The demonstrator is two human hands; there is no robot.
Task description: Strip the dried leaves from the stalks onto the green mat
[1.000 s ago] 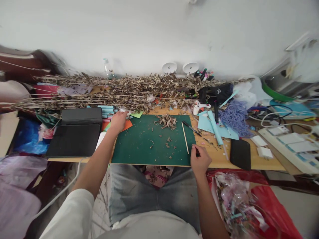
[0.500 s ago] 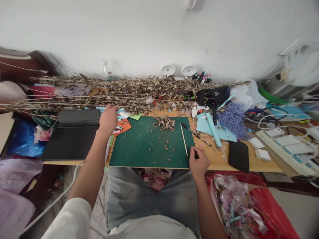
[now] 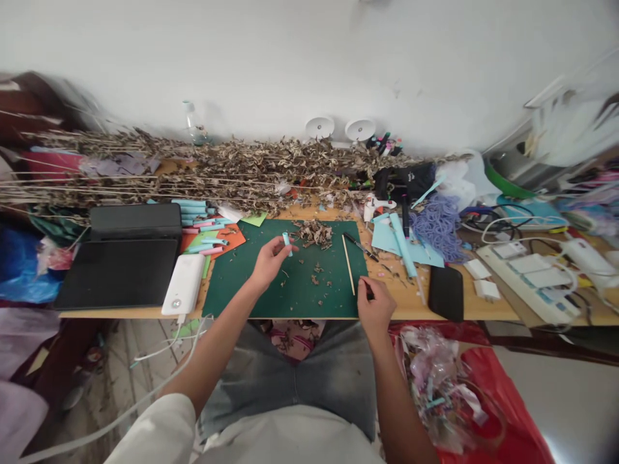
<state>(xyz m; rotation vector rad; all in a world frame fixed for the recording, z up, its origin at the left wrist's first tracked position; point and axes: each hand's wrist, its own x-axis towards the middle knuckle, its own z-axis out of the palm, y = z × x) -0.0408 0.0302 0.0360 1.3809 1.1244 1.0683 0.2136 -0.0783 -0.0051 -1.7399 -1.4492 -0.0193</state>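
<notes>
My left hand [image 3: 269,264] is over the green cutting mat [image 3: 242,290], its fingers pinching a short light blue paper roll [image 3: 287,243]. Just beyond that roll is a small heap of dried leaves [image 3: 315,234], with crumbs scattered nearer to me. My right hand [image 3: 376,306] rests curled at the mat's near right corner; whatever its fingers hold, if anything, is hidden. A thin wooden stick [image 3: 349,265] lies on the mat, its near end close to the right fingers. Beside the stick is a black pen [image 3: 360,246].
More blue and pink paper rolls [image 3: 198,216] lie left of the mat, near a white power bank [image 3: 184,283] and a black tablet [image 3: 118,270]. Dried stalks [image 3: 232,171] stretch along the back. At right are a glue gun [image 3: 378,207], purple yarn [image 3: 439,225] and a phone [image 3: 445,293].
My left hand has come from the pile of rolls to above the mat, now with a blue paper roll in it. My right hand stays by the mat's corner. The view has shifted slightly.
</notes>
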